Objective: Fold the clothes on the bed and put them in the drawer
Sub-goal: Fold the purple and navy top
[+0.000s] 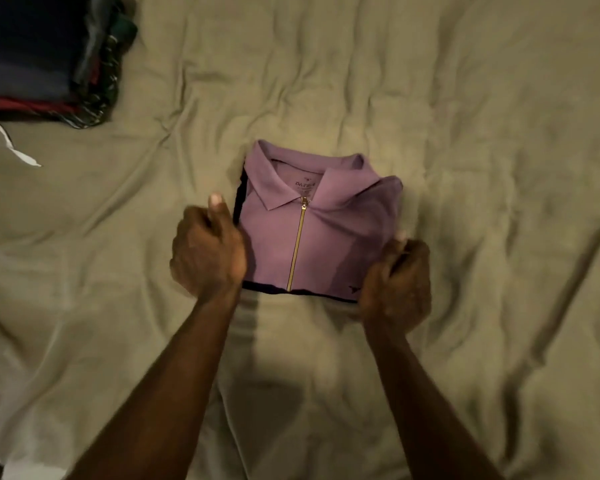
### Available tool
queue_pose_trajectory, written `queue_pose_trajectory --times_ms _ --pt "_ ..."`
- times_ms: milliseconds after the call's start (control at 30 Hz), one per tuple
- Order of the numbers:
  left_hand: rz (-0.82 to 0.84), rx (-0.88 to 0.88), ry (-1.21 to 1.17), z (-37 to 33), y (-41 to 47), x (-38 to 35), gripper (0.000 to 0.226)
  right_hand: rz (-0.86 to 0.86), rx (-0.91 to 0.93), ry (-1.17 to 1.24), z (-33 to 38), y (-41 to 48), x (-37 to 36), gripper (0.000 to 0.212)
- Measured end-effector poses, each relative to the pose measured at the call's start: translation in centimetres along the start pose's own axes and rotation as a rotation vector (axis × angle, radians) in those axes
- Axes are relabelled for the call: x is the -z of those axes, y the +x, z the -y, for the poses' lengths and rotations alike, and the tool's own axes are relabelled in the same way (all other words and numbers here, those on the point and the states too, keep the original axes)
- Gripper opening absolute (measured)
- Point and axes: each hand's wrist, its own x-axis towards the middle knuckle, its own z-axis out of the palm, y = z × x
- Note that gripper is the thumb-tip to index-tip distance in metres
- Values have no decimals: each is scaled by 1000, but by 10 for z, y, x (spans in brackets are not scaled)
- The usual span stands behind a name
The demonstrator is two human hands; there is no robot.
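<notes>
The folded purple shirt (pixel 312 237) lies in the middle of the bed (pixel 482 133), zip up. The left hand (pixel 207 252) grips its left edge, the right hand (pixel 395 282) its near right corner, fingers seemingly curled under. A pile (pixel 49 57) of clothes sits well apart, far left.

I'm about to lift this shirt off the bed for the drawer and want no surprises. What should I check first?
1. Fold: the purple shirt is square, its zipper closed: ok.
2. Right hold: the right grip curls round the shirt's near right corner: ok.
3. Left hold: the left grip sits at the shirt's left edge, fingers hidden: cannot tell.
4. Clearance: the stack of folded clothes lies far left, apart: ok.
5. Snags: the white strip lies clear of the shirt: ok.
6. Destination: the drawer is not in view: cannot tell.
</notes>
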Motion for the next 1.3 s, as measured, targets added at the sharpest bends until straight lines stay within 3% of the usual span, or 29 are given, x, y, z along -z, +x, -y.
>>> queue_pose_trajectory --times_ms 133,233,367,500,567,667,800,900,1033,1100,1167,1300 --pt "222 -109 93 27 -47 10 58 183 73 -90 -10 -33 -3 57" --pt "197 -211 117 36 -12 11 64 178 162 -116 -22 -4 -3 59" --pt "337 -329 221 46 -2 13 68 327 255 -178 -34 8 11 48" --pt "191 -98 -107 24 -10 11 67 299 58 74 -8 14 16 58" --pt "324 31 -166 7 -2 4 70 427 -119 143 3 27 7 64" --pt "586 216 -394 -9 12 -3 54 635 -313 295 16 40 -5 74" --pt "836 336 -803 -7 40 9 21 895 -436 633 43 44 1 39" --pt "877 280 -969 -9 73 29 29 957 -386 811 78 43 7 39" --pt "795 86 -1160 -38 159 57 34 876 -103 914 162 61 -11 40" --pt "742 -25 -1152 -60 207 60 36 809 -1 881 207 79 -34 37" --pt "687 -82 -1081 -78 258 44 31 776 -21 875 248 101 -70 33" --pt "703 -123 -524 -67 326 -6 62 862 -111 538 266 112 -132 48"
